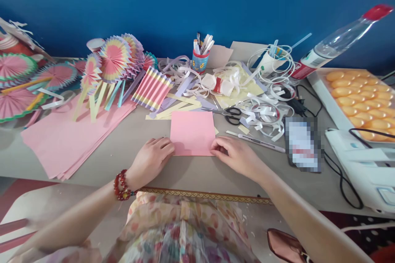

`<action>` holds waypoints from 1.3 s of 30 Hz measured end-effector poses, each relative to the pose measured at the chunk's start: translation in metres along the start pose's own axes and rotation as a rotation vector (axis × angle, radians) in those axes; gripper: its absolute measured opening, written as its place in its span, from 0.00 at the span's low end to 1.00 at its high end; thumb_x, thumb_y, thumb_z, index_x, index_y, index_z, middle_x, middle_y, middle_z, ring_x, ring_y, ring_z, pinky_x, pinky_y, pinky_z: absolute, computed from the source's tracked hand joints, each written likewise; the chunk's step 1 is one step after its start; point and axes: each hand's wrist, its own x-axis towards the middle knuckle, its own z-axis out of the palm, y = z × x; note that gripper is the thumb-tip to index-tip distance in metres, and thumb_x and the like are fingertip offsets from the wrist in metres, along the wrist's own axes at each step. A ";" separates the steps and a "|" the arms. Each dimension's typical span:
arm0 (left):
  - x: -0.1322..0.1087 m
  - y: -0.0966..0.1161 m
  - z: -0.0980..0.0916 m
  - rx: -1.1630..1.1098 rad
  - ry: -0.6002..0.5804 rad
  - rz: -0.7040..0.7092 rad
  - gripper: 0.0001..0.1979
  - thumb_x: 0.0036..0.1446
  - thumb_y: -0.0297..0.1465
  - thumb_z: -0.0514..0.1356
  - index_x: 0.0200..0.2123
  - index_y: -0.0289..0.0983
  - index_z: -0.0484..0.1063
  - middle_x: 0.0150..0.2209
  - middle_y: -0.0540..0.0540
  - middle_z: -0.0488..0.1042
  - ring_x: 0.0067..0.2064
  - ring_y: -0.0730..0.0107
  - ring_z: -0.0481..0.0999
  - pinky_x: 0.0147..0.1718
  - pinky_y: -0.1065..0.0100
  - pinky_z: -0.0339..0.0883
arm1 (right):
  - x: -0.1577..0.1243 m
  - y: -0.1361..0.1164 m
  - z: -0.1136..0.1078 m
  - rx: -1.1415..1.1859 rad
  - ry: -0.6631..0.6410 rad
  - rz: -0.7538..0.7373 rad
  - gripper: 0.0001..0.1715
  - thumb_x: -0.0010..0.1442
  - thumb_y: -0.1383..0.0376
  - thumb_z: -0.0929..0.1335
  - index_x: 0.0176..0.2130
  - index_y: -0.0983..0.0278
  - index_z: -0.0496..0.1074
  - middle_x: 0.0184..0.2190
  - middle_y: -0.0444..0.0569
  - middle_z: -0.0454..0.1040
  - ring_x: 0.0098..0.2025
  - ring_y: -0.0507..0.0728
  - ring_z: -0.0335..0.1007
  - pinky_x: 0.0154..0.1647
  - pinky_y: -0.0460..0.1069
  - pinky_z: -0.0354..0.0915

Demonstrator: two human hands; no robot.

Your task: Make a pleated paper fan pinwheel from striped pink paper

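Observation:
A rectangular sheet of pink paper (192, 132) lies flat on the grey table in front of me. My left hand (152, 160) grips its lower left corner, fingers curled and thumb at the edge. On the other side, my right hand (236, 154) pinches the lower right edge between thumb and bent fingers. Just behind the sheet are pale yellow paper strips (173, 107) and a pleated pink, yellow and purple paper (152, 89). Black-handled scissors (233, 116) lie to its right, and a slim pale cutter knife (261, 143) rests beyond my right hand.
Larger pink sheets (70, 139) and several folded paper fans (114, 59) occupy the left. Pens stand in a blue cup (200, 61). White tape scraps (262, 111) clutter the right, near a phone (304, 144), a plastic bottle (336, 45) and a white device (364, 168).

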 end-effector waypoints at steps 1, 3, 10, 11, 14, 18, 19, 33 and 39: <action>0.000 0.000 0.000 0.000 -0.001 -0.002 0.13 0.70 0.29 0.47 0.33 0.38 0.66 0.37 0.47 0.72 0.37 0.65 0.70 0.39 0.64 0.60 | 0.001 0.000 0.000 0.002 -0.003 0.000 0.06 0.62 0.70 0.68 0.33 0.61 0.69 0.30 0.43 0.73 0.33 0.53 0.67 0.32 0.46 0.56; 0.000 0.000 0.000 0.002 -0.004 -0.007 0.13 0.70 0.29 0.47 0.34 0.37 0.66 0.37 0.47 0.72 0.37 0.65 0.71 0.39 0.64 0.60 | 0.002 0.000 0.000 -0.002 -0.006 0.002 0.05 0.61 0.70 0.68 0.32 0.61 0.69 0.30 0.42 0.73 0.33 0.53 0.67 0.32 0.46 0.56; 0.001 0.000 0.000 0.000 -0.016 -0.009 0.12 0.70 0.29 0.47 0.34 0.37 0.65 0.36 0.47 0.71 0.37 0.65 0.71 0.39 0.64 0.61 | 0.003 0.001 0.001 -0.018 -0.024 -0.006 0.05 0.62 0.70 0.68 0.33 0.62 0.70 0.30 0.43 0.73 0.33 0.53 0.68 0.32 0.46 0.56; 0.001 -0.001 0.000 0.001 -0.016 -0.008 0.12 0.70 0.29 0.47 0.34 0.37 0.65 0.36 0.47 0.71 0.37 0.65 0.70 0.39 0.64 0.61 | 0.003 0.001 0.001 -0.016 -0.023 -0.007 0.05 0.62 0.70 0.69 0.33 0.62 0.70 0.30 0.43 0.73 0.33 0.53 0.68 0.32 0.46 0.56; 0.000 -0.001 0.000 0.006 -0.011 -0.002 0.13 0.70 0.30 0.47 0.34 0.37 0.65 0.36 0.47 0.71 0.37 0.65 0.70 0.39 0.64 0.61 | 0.002 0.002 0.001 -0.016 -0.018 -0.014 0.05 0.62 0.70 0.69 0.33 0.62 0.69 0.31 0.43 0.73 0.33 0.53 0.68 0.32 0.46 0.56; 0.000 -0.001 0.000 0.013 -0.007 0.002 0.13 0.70 0.29 0.47 0.33 0.37 0.66 0.35 0.47 0.71 0.36 0.65 0.70 0.39 0.64 0.61 | 0.001 0.001 0.002 -0.031 -0.010 -0.025 0.06 0.62 0.70 0.69 0.33 0.62 0.69 0.31 0.43 0.73 0.34 0.53 0.67 0.32 0.46 0.56; 0.001 -0.001 0.000 0.015 -0.008 0.000 0.12 0.70 0.29 0.47 0.33 0.37 0.66 0.35 0.47 0.71 0.36 0.65 0.70 0.39 0.64 0.61 | 0.001 0.001 0.003 -0.037 -0.006 -0.028 0.06 0.62 0.70 0.69 0.33 0.62 0.69 0.31 0.43 0.73 0.34 0.53 0.67 0.33 0.47 0.56; -0.004 -0.006 0.006 0.242 0.024 0.176 0.24 0.64 0.22 0.51 0.59 0.50 0.66 0.54 0.44 0.69 0.46 0.58 0.68 0.44 0.58 0.63 | -0.015 0.010 0.025 -0.297 0.202 -0.219 0.14 0.66 0.72 0.62 0.40 0.59 0.75 0.40 0.49 0.74 0.41 0.57 0.67 0.42 0.51 0.60; -0.006 -0.006 -0.002 0.301 -0.059 0.258 0.26 0.64 0.24 0.53 0.63 0.48 0.62 0.64 0.46 0.64 0.57 0.54 0.65 0.55 0.53 0.60 | -0.026 0.011 0.026 -0.533 0.170 -0.350 0.19 0.65 0.72 0.62 0.51 0.60 0.74 0.50 0.50 0.75 0.44 0.61 0.66 0.46 0.56 0.60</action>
